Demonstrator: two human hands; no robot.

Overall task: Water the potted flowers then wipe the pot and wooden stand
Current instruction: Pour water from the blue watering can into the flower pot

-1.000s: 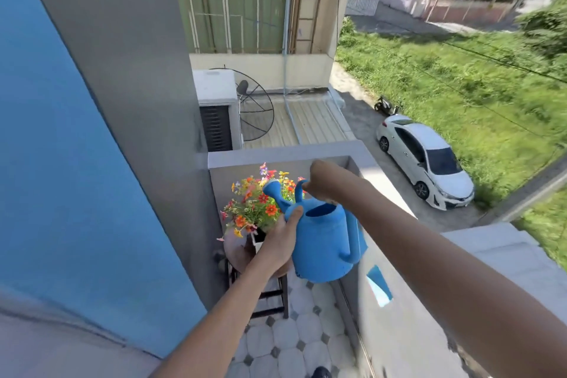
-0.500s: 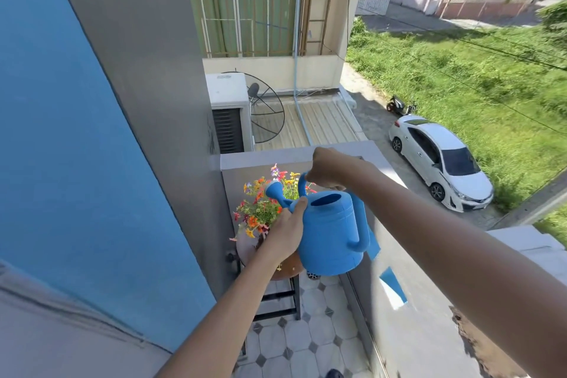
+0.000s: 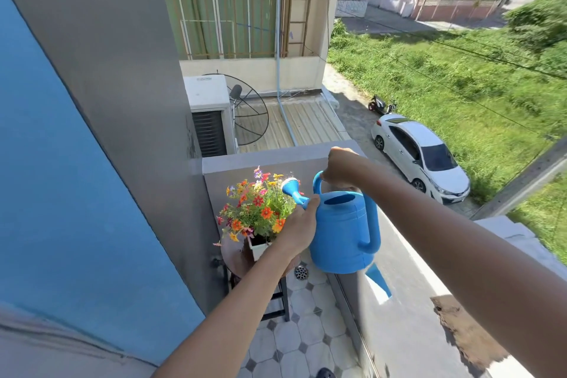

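A blue plastic watering can hangs in the air beside the flowers, its white-tipped spout pointing left over them. My right hand grips the can's top handle. My left hand holds the can's left side at the base of the spout. The orange, red and yellow flowers grow from a small white pot. The pot stands on a round brown wooden stand with dark legs; my left arm covers part of both.
A grey balcony parapet runs along the right, with a blue-and-white cloth lying on it. A grey and blue wall closes the left. The tiled floor has a drain. Far below are a white car and grass.
The can has lifted and shifted right, and its spout has risen above the flowers. The view has drawn closer to the pot. Both hands keep the same hold.
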